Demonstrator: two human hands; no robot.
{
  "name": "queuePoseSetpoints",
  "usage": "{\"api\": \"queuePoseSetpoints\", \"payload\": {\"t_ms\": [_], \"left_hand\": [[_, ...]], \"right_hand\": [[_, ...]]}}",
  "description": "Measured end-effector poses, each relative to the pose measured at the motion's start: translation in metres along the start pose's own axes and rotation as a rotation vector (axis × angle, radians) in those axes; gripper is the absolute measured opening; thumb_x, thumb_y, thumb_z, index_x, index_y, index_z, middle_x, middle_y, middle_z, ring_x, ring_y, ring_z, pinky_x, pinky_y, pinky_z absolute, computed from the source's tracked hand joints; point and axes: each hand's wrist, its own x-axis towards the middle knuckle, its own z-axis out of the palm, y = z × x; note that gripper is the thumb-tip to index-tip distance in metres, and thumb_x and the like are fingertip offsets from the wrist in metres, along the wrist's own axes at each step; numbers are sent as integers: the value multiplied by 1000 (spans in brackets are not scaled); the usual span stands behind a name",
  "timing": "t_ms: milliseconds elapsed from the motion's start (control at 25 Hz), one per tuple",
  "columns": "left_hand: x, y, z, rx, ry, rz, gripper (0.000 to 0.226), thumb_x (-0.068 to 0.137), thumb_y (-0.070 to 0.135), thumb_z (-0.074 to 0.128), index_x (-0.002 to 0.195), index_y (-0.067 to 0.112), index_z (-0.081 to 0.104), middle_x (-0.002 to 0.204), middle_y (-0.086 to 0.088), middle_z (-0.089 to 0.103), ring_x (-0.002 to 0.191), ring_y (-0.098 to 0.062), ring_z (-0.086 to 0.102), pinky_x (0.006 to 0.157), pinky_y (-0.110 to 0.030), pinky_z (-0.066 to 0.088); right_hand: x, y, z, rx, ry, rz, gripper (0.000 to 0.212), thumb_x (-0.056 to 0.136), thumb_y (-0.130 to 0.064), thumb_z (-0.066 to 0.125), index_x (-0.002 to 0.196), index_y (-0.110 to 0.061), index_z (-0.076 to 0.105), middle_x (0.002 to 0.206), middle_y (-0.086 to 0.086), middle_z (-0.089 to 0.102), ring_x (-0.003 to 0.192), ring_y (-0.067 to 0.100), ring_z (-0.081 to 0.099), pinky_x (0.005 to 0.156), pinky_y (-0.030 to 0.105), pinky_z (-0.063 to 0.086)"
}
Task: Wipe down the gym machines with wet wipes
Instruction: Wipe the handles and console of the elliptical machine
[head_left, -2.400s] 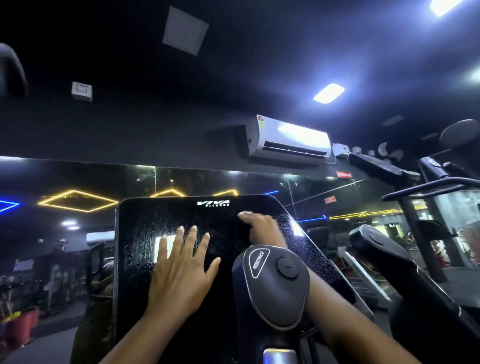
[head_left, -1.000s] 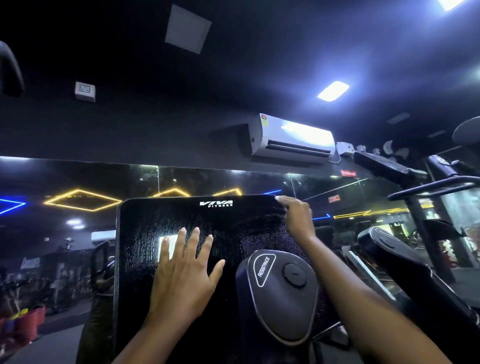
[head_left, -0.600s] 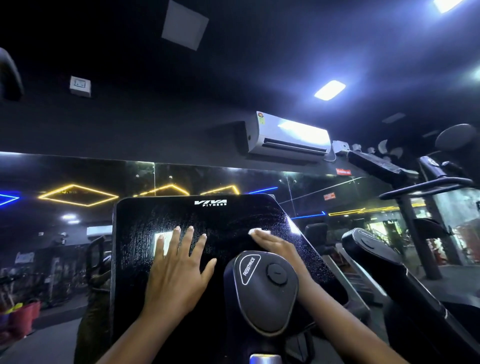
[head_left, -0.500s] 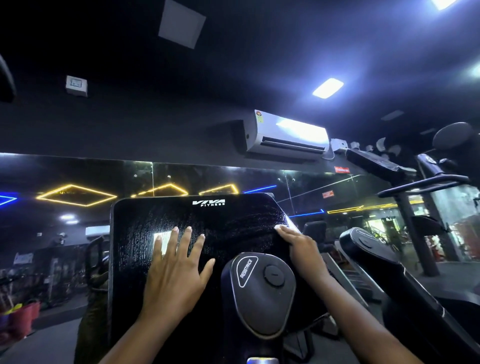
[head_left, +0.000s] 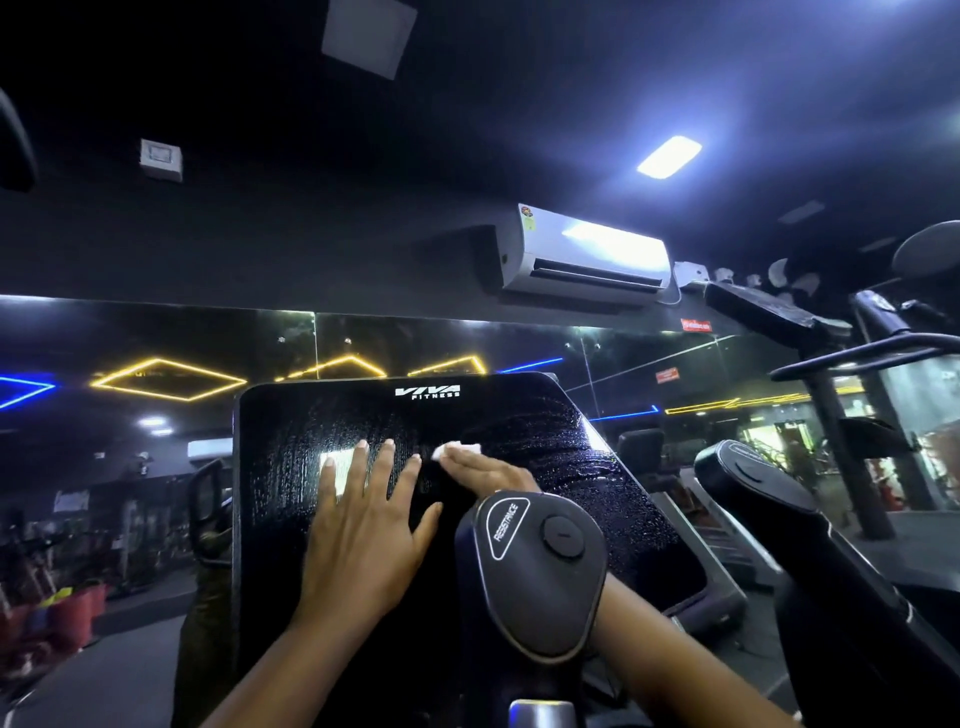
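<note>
On the black panel (head_left: 280, 519), the right hand (head_left: 491, 475) has swept its wipe (head_left: 460, 448) leftward.

Only a small corner of the white wet wipe (head_left: 460, 448) shows on the glossy black console panel (head_left: 322, 415) lettered VIVA FITNESS. The rest lies under the flat fingers of the right hand (head_left: 485, 470). That hand's wrist is hidden behind the dark grey rounded resistance-knob housing (head_left: 530, 571) in front of the panel's lower right. The flat left hand (head_left: 363, 535) covers part of a bright reflection on the panel. Both forearms run off the bottom edge below it. Up and right of the panel, the small red sign (head_left: 696, 326) is too small to read.
</note>
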Motion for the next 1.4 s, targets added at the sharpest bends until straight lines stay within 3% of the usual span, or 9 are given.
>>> {"api": "queuePoseSetpoints", "payload": {"t_ms": [240, 360, 480, 640, 760, 840, 960, 1240, 1400], "left_hand": [[3, 2, 0, 117, 16, -25, 84, 77, 60, -1, 152, 24, -1, 160, -6, -5, 147, -26, -9, 118, -46, -5], [1, 2, -6, 115, 15, -32, 70, 92, 57, 24, 148, 15, 30, 154, -18, 25, 143, -36, 22, 115, -56, 19], [0, -1, -1, 64, 14, 35, 64, 78, 47, 34, 110, 5, 71, 112, -22, 67, 105, -43, 63, 80, -64, 49], [0, -2, 1, 54, 19, 69, 66, 76, 47, 33, 108, 4, 72, 110, -23, 67, 102, -44, 64, 79, -65, 49], [-1, 1, -9, -78, -9, 24, 91, 72, 56, 7, 138, 10, 49, 144, -21, 43, 134, -40, 38, 109, -59, 27], [-2, 5, -11, -19, 8, -12, 109, 55, 58, -17, 152, 21, 16, 159, -10, 9, 147, -29, 4, 117, -47, 1], [-5, 6, -14, 46, -10, -38, 93, 69, 64, -15, 152, 25, 2, 160, -4, -4, 147, -24, -8, 119, -43, -4], [-52, 29, -48, -244, -75, -64, 76, 93, 55, 28, 151, 12, 4, 160, -10, -3, 147, -28, -6, 117, -36, -2], [-81, 35, -24, -286, 50, -8, 71, 79, 37, 23, 115, -10, 62, 121, -34, 57, 115, -55, 50, 92, -72, 38]], "right_hand": [[-13, 81, -21, -192, 169, 382, 56, 81, 13, 45, 129, -14, 56, 137, -3, 50, 127, 14, 47, 110, 27, 31], [-21, 97, -46, -213, 228, 526, 51, 80, 13, 46, 122, -12, 61, 128, 2, 57, 122, 16, 51, 107, 25, 31], [-17, 104, -60, -205, 213, 536, 34, 85, 5, 52, 115, -5, 65, 123, 8, 60, 117, 20, 56, 99, 40, 40], [-24, 99, -69, -263, -3, 466, 39, 91, 9, 42, 128, 3, 50, 137, 15, 47, 131, 24, 42, 97, 11, 28], [-59, 98, -68, -278, -13, 519, 44, 94, 11, 34, 137, 4, 35, 143, 12, 38, 133, 24, 36, 79, -1, 33], [-95, 101, -64, -160, 36, 554, 49, 90, 13, 35, 135, -4, 44, 137, 1, 45, 129, 13, 40, 93, 4, 27], [-136, 91, -58, -133, 210, 583, 49, 78, 14, 44, 110, -12, 69, 118, -4, 63, 113, 6, 54, 96, 7, 29], [-179, 57, -65, -154, 311, 719, 31, 78, 9, 58, 95, -10, 74, 101, 4, 72, 98, 16, 65, 75, 3, 31], [-114, 60, -62, -123, 305, 616, 39, 82, 11, 47, 112, -4, 66, 117, 11, 64, 112, 23, 58, 90, 12, 32]]}}
